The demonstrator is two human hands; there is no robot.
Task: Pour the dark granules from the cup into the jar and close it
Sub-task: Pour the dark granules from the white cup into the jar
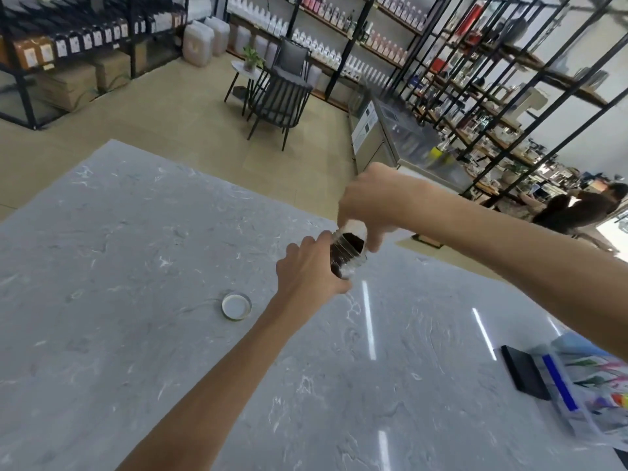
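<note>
Jar [348, 258]: clear, holding dark granules [341, 256], gripped by left hand [307, 270]. Cup [353, 231]: tipped above, gripped by right hand [370, 202]. Lid [236, 305]: on table [119, 249]. No legible writing.

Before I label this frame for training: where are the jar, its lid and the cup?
jar [346, 261]: head view, its clear side wall.
lid [236, 305]: head view, its white inner face.
cup [353, 229]: head view, its tipped rim.

Marble table [136, 232], lid [236, 306], box [584, 385]
</note>
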